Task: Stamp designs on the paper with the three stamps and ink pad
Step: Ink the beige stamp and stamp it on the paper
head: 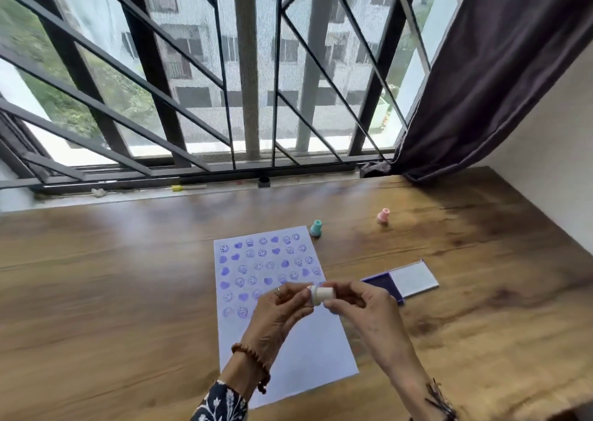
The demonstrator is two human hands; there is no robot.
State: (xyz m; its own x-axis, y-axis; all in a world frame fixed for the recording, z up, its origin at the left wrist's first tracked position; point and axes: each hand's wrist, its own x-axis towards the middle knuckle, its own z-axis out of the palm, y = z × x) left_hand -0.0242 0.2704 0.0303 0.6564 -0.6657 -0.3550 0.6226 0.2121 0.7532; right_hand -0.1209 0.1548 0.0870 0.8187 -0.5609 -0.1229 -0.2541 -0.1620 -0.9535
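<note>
A white paper sheet (298,353) lies on the wooden table, its upper half covered with several rows of purple smiley and heart prints. Above the sheet's middle, my left hand (276,311) and my right hand (362,308) both pinch a small white stamp (321,295) held sideways between them. A teal stamp (316,228) stands just past the paper's top right corner. A pink stamp (383,216) stands farther right. The open ink pad (401,281), purple pad with a white lid, lies right of the paper, partly behind my right hand.
The wooden table (112,292) runs to a window sill (160,193) with a barred window behind it. A dark curtain (497,77) hangs at the right. A white wall (561,180) borders the table's right edge.
</note>
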